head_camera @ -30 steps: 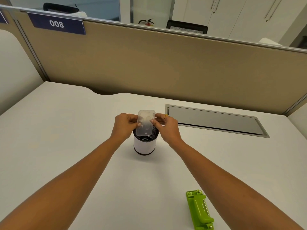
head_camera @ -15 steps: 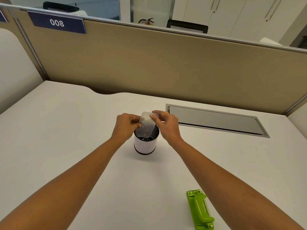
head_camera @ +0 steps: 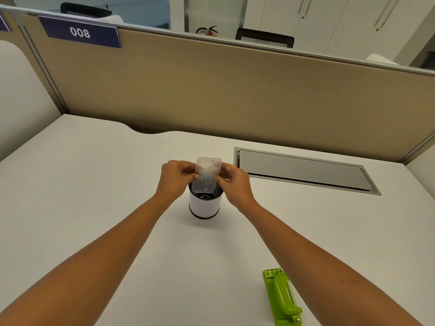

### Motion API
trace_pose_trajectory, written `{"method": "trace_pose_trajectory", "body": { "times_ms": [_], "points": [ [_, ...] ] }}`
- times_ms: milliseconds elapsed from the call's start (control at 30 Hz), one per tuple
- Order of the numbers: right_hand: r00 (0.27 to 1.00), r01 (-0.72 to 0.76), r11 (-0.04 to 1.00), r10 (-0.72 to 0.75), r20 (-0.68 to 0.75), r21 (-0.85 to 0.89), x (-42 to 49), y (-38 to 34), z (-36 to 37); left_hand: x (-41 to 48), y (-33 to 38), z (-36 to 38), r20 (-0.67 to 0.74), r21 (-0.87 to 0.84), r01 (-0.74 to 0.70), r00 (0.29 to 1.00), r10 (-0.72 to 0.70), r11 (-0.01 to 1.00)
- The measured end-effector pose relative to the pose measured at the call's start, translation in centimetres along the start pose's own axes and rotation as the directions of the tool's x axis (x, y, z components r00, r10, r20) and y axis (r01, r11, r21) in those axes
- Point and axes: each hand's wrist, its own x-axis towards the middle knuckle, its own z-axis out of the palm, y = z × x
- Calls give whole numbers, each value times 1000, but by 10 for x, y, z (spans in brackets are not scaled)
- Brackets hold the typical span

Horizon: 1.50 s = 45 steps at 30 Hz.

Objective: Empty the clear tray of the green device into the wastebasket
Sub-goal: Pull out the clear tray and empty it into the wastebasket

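A clear plastic tray (head_camera: 207, 174) is held tilted over the small round wastebasket (head_camera: 204, 205), its lower end at the basket's black mesh rim. My left hand (head_camera: 175, 176) pinches the tray's left edge and my right hand (head_camera: 235, 182) pinches its right edge. Small white paper dots lie at the bottom of the basket. The green device (head_camera: 282, 297), a hole punch, lies on the white desk near my right forearm, apart from both hands.
A grey cable-hatch lid (head_camera: 303, 171) is set into the desk right of the basket. A tan partition (head_camera: 235, 90) with a "008" label closes off the far side of the desk (head_camera: 94, 184).
The tray dipped lower and flatter into the basket half a second ago, then came back up to a steeper tilt now. Both hands kept their hold; the green device has not moved.
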Motion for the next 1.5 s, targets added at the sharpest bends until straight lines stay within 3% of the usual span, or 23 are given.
{"method": "trace_pose_trajectory", "body": {
  "times_ms": [167,433,667,800,1100,1267,1500],
  "points": [
    [996,-29,996,37,87,-88,-1,7,5,1,3,1,-27,-3,-26,999,26,1000],
    [999,36,959,-26,37,-280,5,6,2,-2,4,-1,-45,-9,-126,991,125,992],
    [987,137,931,-98,131,-337,3,2,-4,-12,-3,-6,-24,9,-275,961,275,961],
    [986,115,932,-64,156,-345,3,-1,-4,-12,0,-10,-38,-9,-318,948,317,948],
    [962,238,807,-118,247,-541,6,-6,-6,-8,0,-15,-43,10,-331,943,331,944],
    [950,275,820,-150,275,-503,11,-7,-9,-5,0,-13,-82,9,-306,948,306,952],
    [982,61,972,-17,190,-227,9,-4,-6,-3,0,-8,-145,-51,-278,952,269,959]
  ]
}}
